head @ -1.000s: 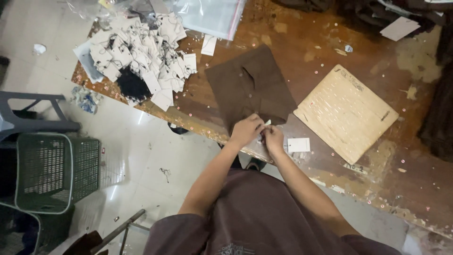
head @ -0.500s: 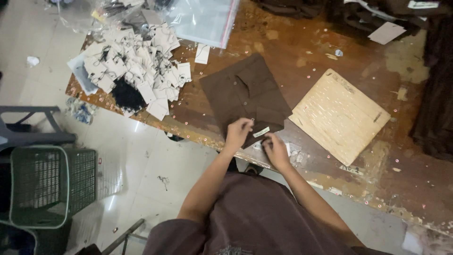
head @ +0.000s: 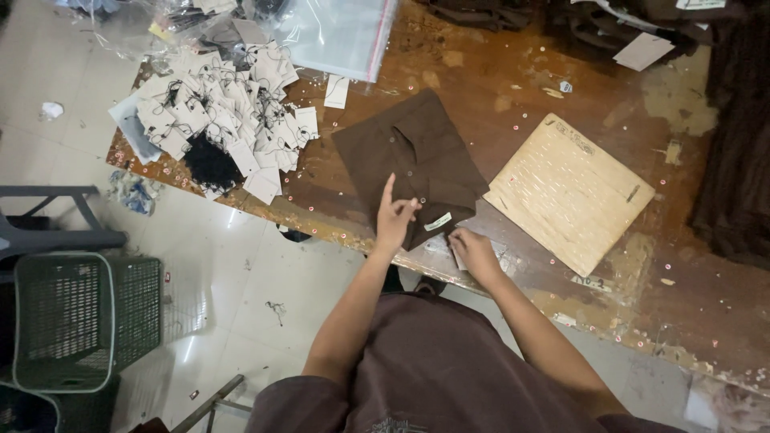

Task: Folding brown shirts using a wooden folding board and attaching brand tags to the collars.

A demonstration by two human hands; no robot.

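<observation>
Folding looks done on the brown garment (head: 413, 168), and you seem to be at the tagging step: a small pale label (head: 438, 221) lies on its near corner, between your two hands. The garment sits square on the worktop (head: 513, 88), its near edge close to the worktop's front rim, directly ahead of both wrists.

Your left hand (head: 395, 218) rests on the cloth just left of the label, index finger raised and the other fingers curled loosely; you grasp nothing with it that I can make out. Your right hand (head: 473, 252) sits just below and right of the label at the garment's corner, fingers bent down onto the edge; whether it pinches the cloth or something small I cannot tell.

As a judgement, the next move calls for a steady pinch at that corner so the label stays flat.

Right of your right hand lies a pale wooden board (head: 569, 192). Well left of your left hand, a heap of stringed paper tags (head: 216, 120) covers the worktop's corner.
</observation>
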